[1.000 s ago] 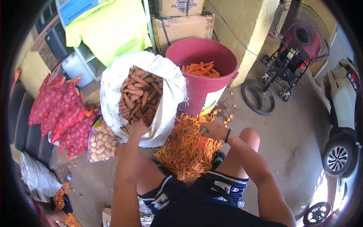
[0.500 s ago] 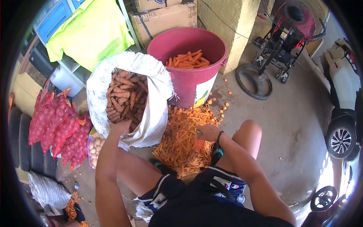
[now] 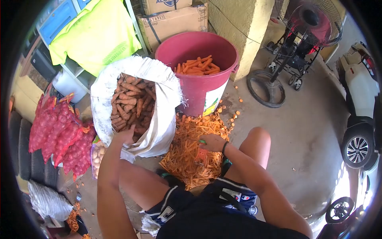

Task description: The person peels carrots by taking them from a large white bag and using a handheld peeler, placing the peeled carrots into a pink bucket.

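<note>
My left hand (image 3: 126,135) is at the near rim of a white woven sack (image 3: 164,129) filled with unpeeled carrots (image 3: 129,101); its fingertips are over the carrots, and whether they hold one is hard to make out. My right hand (image 3: 213,142), with a dark band at the wrist, is closed around a small green-handled tool (image 3: 203,142). Beneath it lies a heap of orange peelings (image 3: 187,157) between my feet. Behind the heap stands a red bucket (image 3: 191,91) with peeled carrots (image 3: 199,65) inside.
Red net bags of onions (image 3: 59,131) and a bag of potatoes (image 3: 96,157) lie on the left. Cardboard boxes (image 3: 175,24) and a yellowish pillar (image 3: 242,32) stand behind the bucket. A fan (image 3: 310,18), a stroller and a white vehicle (image 3: 362,85) are on the right.
My left hand has pulled back slightly toward the sack's near rim. My right hand has shifted a little to the left over the peelings.
</note>
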Demonstrator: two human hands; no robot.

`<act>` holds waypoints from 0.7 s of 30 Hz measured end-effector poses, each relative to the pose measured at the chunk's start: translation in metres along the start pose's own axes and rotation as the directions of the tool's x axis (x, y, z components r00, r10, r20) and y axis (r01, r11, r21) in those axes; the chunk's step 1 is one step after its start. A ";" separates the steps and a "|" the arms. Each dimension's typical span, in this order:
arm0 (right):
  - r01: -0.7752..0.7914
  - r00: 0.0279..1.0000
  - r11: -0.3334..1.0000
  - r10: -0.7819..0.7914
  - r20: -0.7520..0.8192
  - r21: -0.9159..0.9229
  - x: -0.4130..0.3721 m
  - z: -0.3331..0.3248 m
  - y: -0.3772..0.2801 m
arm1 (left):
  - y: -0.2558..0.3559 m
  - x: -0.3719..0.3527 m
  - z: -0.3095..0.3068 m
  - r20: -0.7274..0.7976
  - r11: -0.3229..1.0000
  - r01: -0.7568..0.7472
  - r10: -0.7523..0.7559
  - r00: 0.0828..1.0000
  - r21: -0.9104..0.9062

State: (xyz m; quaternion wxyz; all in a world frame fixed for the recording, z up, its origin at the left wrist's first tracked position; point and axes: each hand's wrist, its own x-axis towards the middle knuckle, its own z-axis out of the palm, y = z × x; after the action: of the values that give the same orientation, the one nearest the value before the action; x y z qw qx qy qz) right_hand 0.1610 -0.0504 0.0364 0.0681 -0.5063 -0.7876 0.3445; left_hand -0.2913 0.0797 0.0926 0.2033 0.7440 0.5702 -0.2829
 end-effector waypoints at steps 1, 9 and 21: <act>-0.006 1.000 1.000 0.006 -0.021 0.002 -0.004 -0.004 -0.002 | 0.002 0.000 0.000 -0.006 1.000 -0.021 0.021 1.000 -0.006; -0.033 0.997 0.999 0.033 -0.067 0.003 -0.003 -0.005 -0.004 | -0.007 -0.031 -0.016 -0.442 0.896 -0.286 0.117 0.889 -0.339; 0.026 0.992 1.000 -0.024 -0.120 0.016 0.048 -0.005 -0.043 | 0.084 -0.079 0.032 -0.500 -0.423 -0.471 -0.047 0.865 -0.774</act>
State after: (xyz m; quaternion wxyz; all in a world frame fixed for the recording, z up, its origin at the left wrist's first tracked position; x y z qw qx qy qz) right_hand 0.1075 -0.0181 0.0547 0.1240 -0.5155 -0.7853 0.3195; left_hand -0.2315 -0.0206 0.1177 0.6811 0.3781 0.4026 0.4807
